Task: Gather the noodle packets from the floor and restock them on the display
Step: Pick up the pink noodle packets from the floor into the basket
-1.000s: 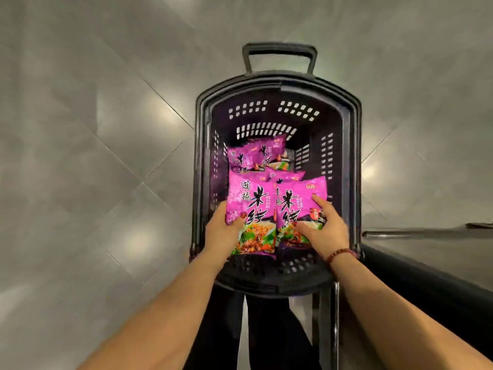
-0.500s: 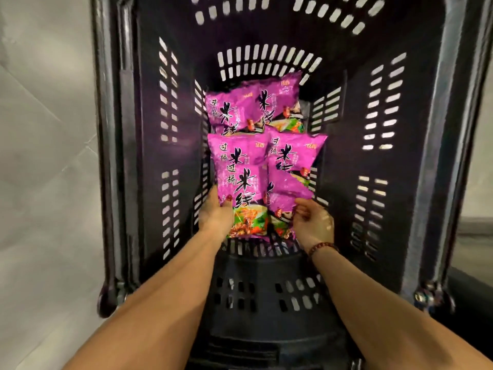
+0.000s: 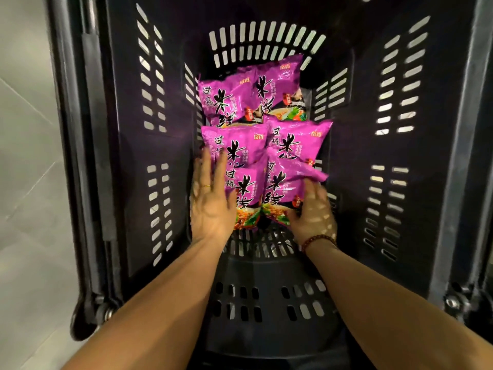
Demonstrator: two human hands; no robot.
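Observation:
Several purple noodle packets lie stacked on the bottom of a dark slotted shopping basket (image 3: pixel 128 145). The two nearest packets are the front left one (image 3: pixel 248 190) and the front right one (image 3: pixel 282 188). More packets (image 3: pixel 240 100) lie behind them toward the far wall. My left hand (image 3: pixel 210 206) is flat with its fingers spread, lying on the left edge of the front left packet. My right hand (image 3: pixel 313 214), a bead bracelet on its wrist, has loose, blurred fingers at the lower right corner of the front right packet. Neither hand grips a packet.
The basket's tall slotted walls close in on both sides of my forearms. Grey tiled floor (image 3: pixel 26 182) shows to the left of the basket. A metal fitting (image 3: pixel 105 312) sits at the basket's lower left corner, another fitting (image 3: pixel 453 300) at the lower right.
The view has moved closer into the basket. Both hands lowered the two front packets onto the pile and opened their fingers, letting the packets go.

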